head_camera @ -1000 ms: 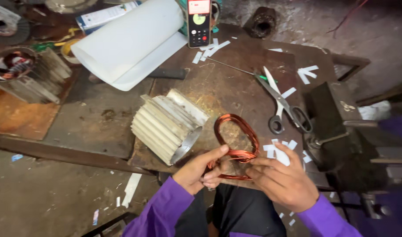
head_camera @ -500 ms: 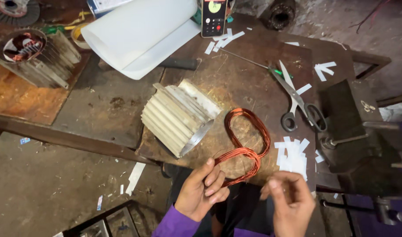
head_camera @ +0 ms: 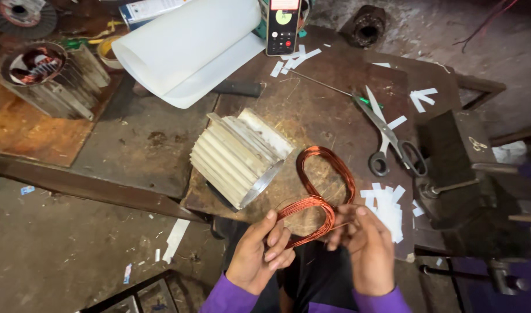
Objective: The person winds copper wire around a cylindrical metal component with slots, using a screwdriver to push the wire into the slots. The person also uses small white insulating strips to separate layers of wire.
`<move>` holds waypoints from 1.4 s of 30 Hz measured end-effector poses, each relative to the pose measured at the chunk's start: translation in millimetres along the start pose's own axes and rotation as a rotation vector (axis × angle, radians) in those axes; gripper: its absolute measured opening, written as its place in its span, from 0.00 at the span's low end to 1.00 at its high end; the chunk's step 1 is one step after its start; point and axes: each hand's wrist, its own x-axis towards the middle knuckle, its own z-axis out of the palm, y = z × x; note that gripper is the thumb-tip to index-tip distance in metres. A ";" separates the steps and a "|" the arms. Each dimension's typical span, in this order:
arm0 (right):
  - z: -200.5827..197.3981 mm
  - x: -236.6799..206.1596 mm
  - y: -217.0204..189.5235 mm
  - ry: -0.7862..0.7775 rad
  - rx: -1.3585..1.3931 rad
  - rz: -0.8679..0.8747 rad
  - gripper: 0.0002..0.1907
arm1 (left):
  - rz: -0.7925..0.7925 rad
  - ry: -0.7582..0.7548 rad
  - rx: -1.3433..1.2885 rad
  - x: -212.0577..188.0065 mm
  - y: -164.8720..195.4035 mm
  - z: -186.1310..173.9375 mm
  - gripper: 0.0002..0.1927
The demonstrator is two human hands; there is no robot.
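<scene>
Fingers of the left hand (head_camera: 259, 255) pinch the near loop of a copper wire coil (head_camera: 320, 194) from its left side, while the right hand (head_camera: 367, 249) closes its fingertips on the same loop from the right; both hands grip the wire, neither lies open. The coil is twisted into a figure of eight. Its long axis runs away from the person, from the small loop between the hands at the near edge of the workbench (head_camera: 132, 145) to a larger loop lying flat on the rusty plate further in. The far loop sits ahead of the fingers and slightly right, so the right hand is the nearer of the two to it.

Just left of the coil, a ribbed, pale motor housing (head_camera: 236, 153) lies on its side, its open end turned toward the wire. To the right, a scatter of white paper strips (head_camera: 387, 206) lies beside the right hand, with scissors (head_camera: 390, 139) beyond them and a dark bench vise (head_camera: 462, 168) at the right edge. Toward the far edge rest a roll of white sheet (head_camera: 184, 46) and a phone (head_camera: 283, 26) standing upright. A second motor housing (head_camera: 45, 78), with windings inside, sits at the far left corner.
</scene>
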 end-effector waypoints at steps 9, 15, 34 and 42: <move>-2.9 5.5 4.5 -0.490 0.621 0.534 0.17 | -0.217 -0.071 0.017 4.5 1.6 -16.6 0.25; -11.4 28.1 19.7 -0.392 0.520 0.564 0.19 | -0.302 -0.277 -0.094 5.0 8.0 -33.9 0.37; 13.5 -7.6 -24.0 0.101 -0.607 -0.432 0.12 | 0.157 0.005 -0.149 -20.8 -42.8 -24.0 0.20; 90.5 -37.7 -14.4 -0.412 -1.300 -0.817 0.08 | 0.055 0.443 -0.235 -15.8 -68.9 -11.3 0.17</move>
